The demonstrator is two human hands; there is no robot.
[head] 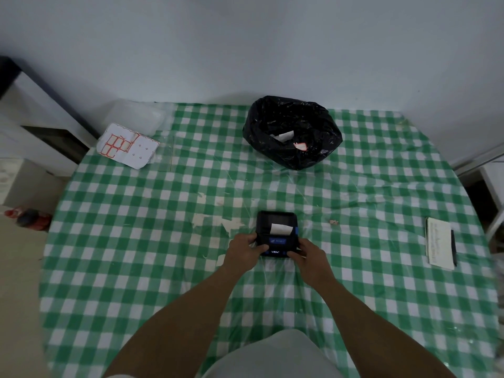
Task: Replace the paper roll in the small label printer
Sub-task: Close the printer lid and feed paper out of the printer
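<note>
Plain pale wall behind, round bench [136, 255] under a green-and-white check cover with clear plastic over it. Small black label printer [276, 234] sits near the middle, close to the person, white paper [281, 228] sticking up from its open top. Left hand [244, 251] grips the printer's left side, right hand [311, 257] the right side; fingers of both curl around the casing, apparently steadying it so it can't slide while the roll is worked. Black rubbish bag [291, 130] stands further back, mouth open, scraps inside, likely for waste paper. Sticker sheet [126, 145] lies far left, notepad [439, 242] with a pen [453, 246] far right, both well apart from the printer.
</note>
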